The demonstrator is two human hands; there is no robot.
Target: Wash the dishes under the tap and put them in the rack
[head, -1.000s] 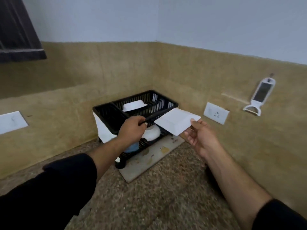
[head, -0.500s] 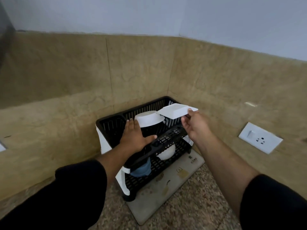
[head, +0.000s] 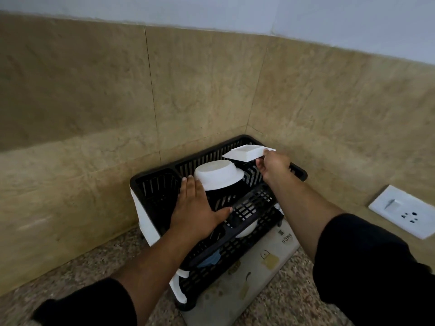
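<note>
The left sleeve (head: 89, 304) and right sleeve (head: 372, 267) are both showing plain black cloth, loose and softly rumpled, stopping well above the left grip (head: 195, 208) and right grip (head: 274, 167), which are showing bare.

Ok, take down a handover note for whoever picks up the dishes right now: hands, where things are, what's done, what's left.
Left hand open, flat on the upper tier of the black rack, beside the round white bowl.
Right hand pinches the square white dish above the rack's back right corner.
Done: round bowl and a second white bowl below it are racked.
To do: set the square dish in the rack.
</note>
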